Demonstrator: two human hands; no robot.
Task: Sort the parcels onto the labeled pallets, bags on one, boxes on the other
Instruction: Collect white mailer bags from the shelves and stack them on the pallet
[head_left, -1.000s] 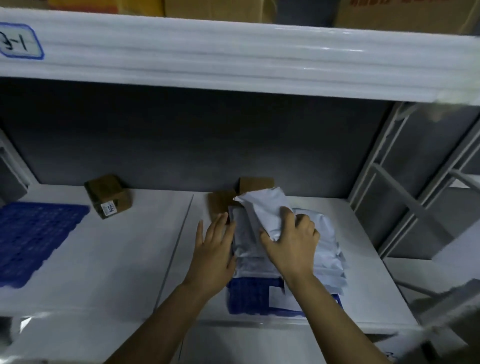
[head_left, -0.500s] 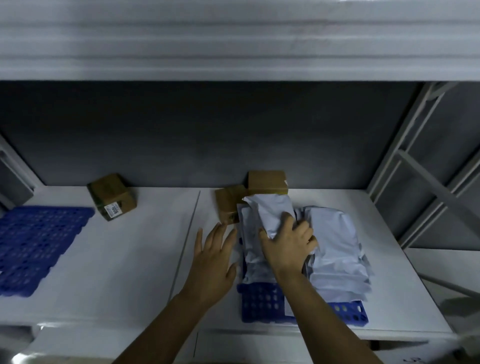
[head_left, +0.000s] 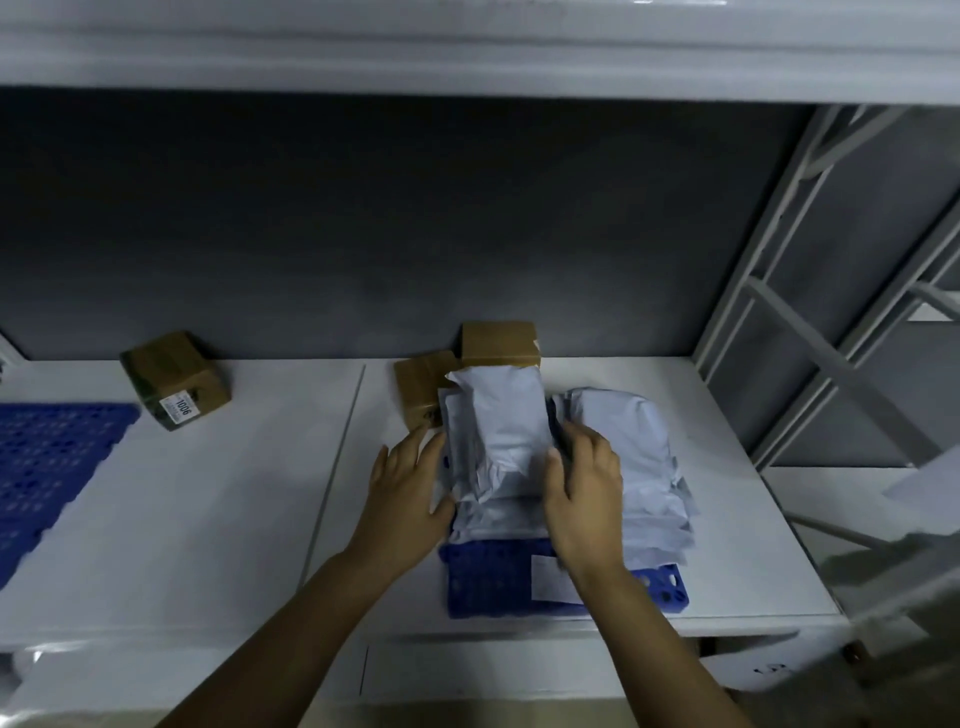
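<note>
A blue pallet (head_left: 483, 582) with a white label (head_left: 550, 579) lies on the white shelf, stacked with several white mailer bags. The top white bag (head_left: 498, 421) rests on the left stack; a second stack of bags (head_left: 623, 447) lies beside it on the right. My right hand (head_left: 584, 483) grips the top bag's right edge. My left hand (head_left: 408, 478) presses flat against the left side of the stack, fingers apart. Two brown boxes (head_left: 498, 343) (head_left: 421, 382) stand behind the bags. A third brown box (head_left: 174, 379) with a label sits far left, near another blue pallet (head_left: 47, 462).
The white shelf (head_left: 234, 519) runs below a dark back wall. An upper shelf board (head_left: 467, 47) hangs overhead. A grey metal rack frame (head_left: 810, 332) stands at the right. A seam (head_left: 337, 457) divides the shelf surface.
The view has tilted down and shifted. My right hand slid from on top of the white bag to its right edge; my left hand moved in against the stack's left side.
</note>
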